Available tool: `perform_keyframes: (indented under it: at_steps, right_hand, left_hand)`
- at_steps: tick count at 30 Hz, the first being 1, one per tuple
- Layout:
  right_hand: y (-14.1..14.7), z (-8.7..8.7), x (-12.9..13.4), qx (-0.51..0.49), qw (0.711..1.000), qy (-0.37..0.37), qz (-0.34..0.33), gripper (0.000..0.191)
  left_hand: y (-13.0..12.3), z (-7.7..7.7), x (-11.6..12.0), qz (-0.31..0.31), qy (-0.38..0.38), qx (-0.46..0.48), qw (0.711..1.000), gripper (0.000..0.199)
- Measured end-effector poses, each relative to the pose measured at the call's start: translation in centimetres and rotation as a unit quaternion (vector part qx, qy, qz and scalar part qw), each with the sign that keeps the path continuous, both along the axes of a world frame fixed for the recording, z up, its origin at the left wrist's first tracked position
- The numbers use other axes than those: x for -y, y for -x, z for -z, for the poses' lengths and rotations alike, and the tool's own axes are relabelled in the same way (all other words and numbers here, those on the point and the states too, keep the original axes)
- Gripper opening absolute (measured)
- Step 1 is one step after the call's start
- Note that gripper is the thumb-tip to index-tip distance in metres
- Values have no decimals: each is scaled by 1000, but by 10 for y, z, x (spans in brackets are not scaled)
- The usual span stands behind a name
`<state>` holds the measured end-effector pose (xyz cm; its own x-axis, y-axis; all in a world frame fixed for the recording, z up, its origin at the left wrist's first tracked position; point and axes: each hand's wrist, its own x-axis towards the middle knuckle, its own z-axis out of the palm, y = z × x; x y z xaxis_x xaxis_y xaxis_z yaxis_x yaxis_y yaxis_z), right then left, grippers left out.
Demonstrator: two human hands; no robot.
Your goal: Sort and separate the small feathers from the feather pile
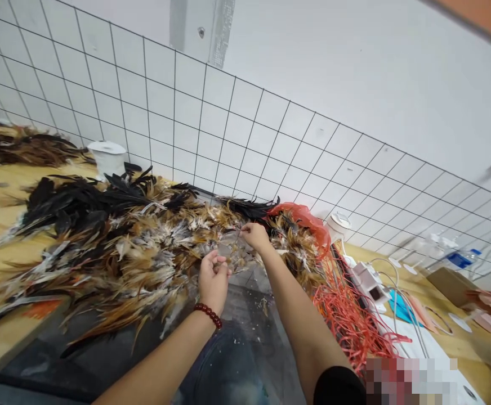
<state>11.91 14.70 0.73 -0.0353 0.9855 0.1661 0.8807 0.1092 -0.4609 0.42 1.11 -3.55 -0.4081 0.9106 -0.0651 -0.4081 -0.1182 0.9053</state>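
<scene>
Brown and cream feathers (144, 253) lie in a wide heap across the table, with black feathers (85, 202) at its left and back. My left hand (214, 278), with a dark red bead bracelet (207, 315) at the wrist, is closed near the middle of the heap; what its fingers pinch is too small to name. Up and to the right, my right hand (254, 235) pinches something thin that I cannot make out. Small loose feathers lie below and between both hands.
Red shredded strips (351, 323) and a red plastic bag (302, 216) lie to the right. Beyond are a white power socket (370, 281), cables and a cardboard box (450, 286). White spools (108, 160) stand by the wire grid (190, 112). Part of a person's hand shows at the right edge.
</scene>
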Motion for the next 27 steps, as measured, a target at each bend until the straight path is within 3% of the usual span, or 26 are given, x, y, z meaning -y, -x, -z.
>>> perform_keyframes:
  at_steps: [6,11,15,19,21,24,27]
  right_hand:
    - [18,4,-25,57,990,44,123,40]
    - [11,6,-30,58,984,33,163,37]
    - [15,-1,-21,94,989,-31,108,35]
    - [41,-3,-13,115,988,-95,-47,39]
    - [51,-1,-10,136,983,-75,-100,40]
    - [49,-2,-5,125,986,-22,-105,20]
    - [26,-8,8,-14,996,-52,-69,14]
  left_hand:
    - [-1,-1,1,12,4,-17,1000,34]
    - [-1,3,0,24,4,-29,999,37]
    - [-2,5,-1,27,4,-38,999,38]
    - [-3,5,-1,26,-2,-39,999,36]
    - [-3,4,-1,27,-5,-35,999,36]
    - [-4,3,-1,30,-1,-33,999,36]
    - [-4,2,-2,28,5,-41,999,37]
